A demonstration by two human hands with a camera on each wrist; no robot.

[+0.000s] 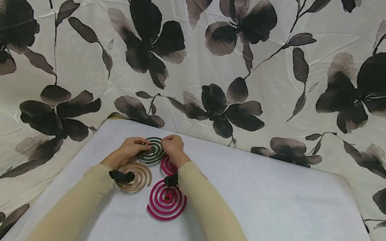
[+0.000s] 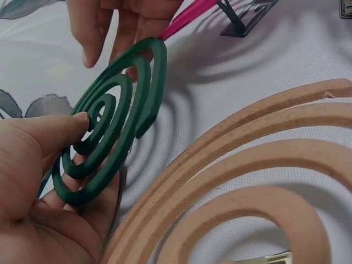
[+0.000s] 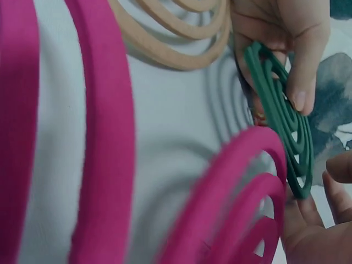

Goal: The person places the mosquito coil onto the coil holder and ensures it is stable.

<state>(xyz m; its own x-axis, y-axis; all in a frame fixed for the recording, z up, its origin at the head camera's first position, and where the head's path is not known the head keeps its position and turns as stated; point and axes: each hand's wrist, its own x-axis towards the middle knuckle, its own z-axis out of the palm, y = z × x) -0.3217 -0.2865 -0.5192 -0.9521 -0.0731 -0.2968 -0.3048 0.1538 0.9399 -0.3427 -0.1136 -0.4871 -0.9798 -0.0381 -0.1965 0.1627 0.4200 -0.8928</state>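
My left hand [image 1: 128,152] pinches a green mosquito coil [image 2: 158,82], its thumb at the coil's centre and its fingers behind. In the wrist views the coil is tilted up above the white table. Against its far edge is my right hand [image 1: 173,147], fingers touching the rim and thumb held apart. A tan mosquito coil [image 2: 291,147] lies below my left wrist. A pink mosquito coil [image 3: 187,220] lies under my right hand, partly hidden by the wrist. Nearer to me lies another pink mosquito coil [image 3: 107,126].
The white tabletop [image 1: 258,212] extends far to the right. A floral cloth [image 1: 193,67] hangs behind the table. Small metal stands [image 2: 236,25] show beside the coils, and black cameras [image 1: 122,176] sit at the wrists.
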